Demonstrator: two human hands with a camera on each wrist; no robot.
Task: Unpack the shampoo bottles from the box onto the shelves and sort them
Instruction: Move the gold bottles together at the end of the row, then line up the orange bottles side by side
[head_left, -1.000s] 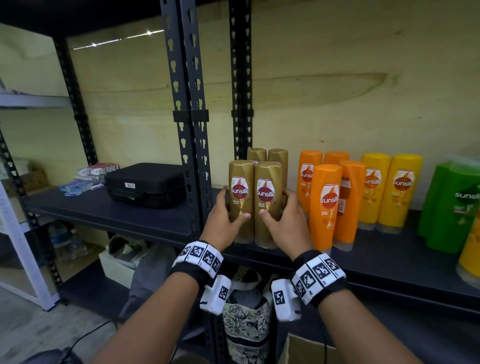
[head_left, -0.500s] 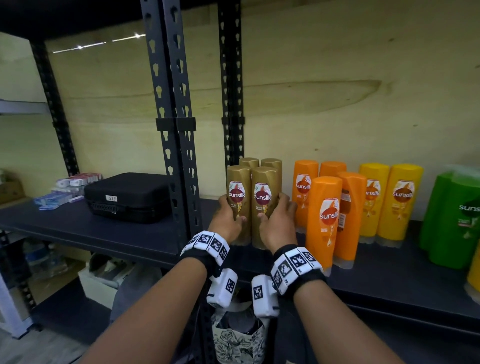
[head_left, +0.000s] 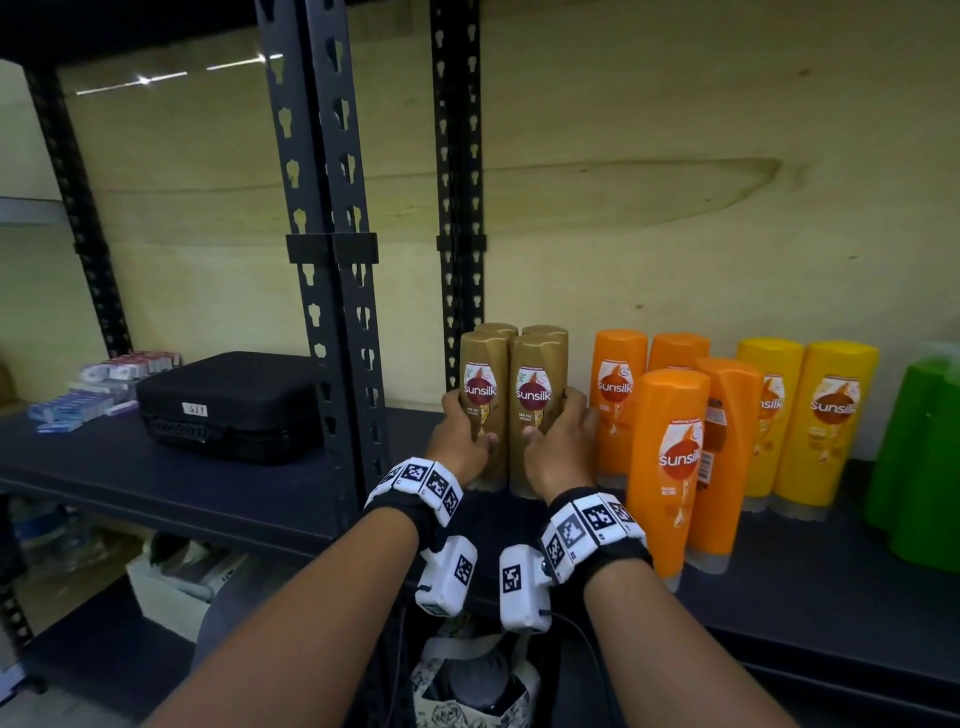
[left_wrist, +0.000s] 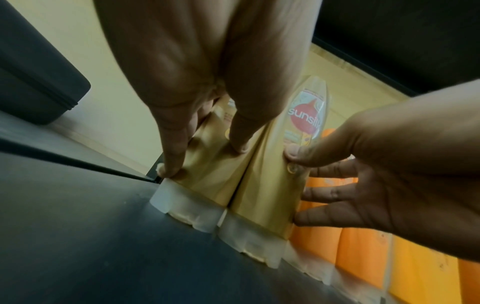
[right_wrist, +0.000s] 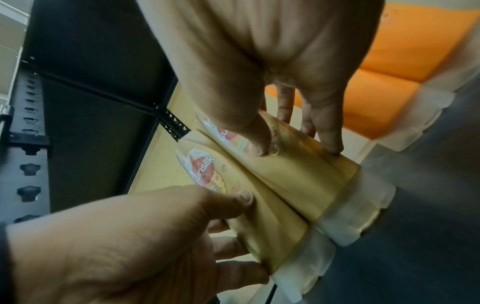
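Observation:
Several gold Sunsilk bottles stand cap-down in a tight cluster on the dark shelf (head_left: 234, 499), just right of the black upright post (head_left: 332, 260). My left hand (head_left: 467, 421) holds the front left gold bottle (head_left: 483, 384), thumb on its face and fingers round its left side. The right hand (head_left: 553, 415) clasps the front right gold bottle (head_left: 537, 379) the same way. The left wrist view shows my left hand (left_wrist: 205, 160) on the left bottle (left_wrist: 213, 185), the right hand (left_wrist: 389, 164) beside it. In the right wrist view my right hand (right_wrist: 293, 148) holds the right bottle (right_wrist: 311, 174).
Orange bottles (head_left: 670, 457) stand close on the right, then yellow bottles (head_left: 831, 426) and green ones (head_left: 919, 467). A black case (head_left: 228, 405) and small boxes (head_left: 104, 384) sit left of the post. A patterned bag (head_left: 467, 686) is below the shelf edge.
Both hands have drawn closer together round the front gold pair, thumbs now on the bottle faces. The cluster stays upright in about the same spot. The head view has shifted slightly.

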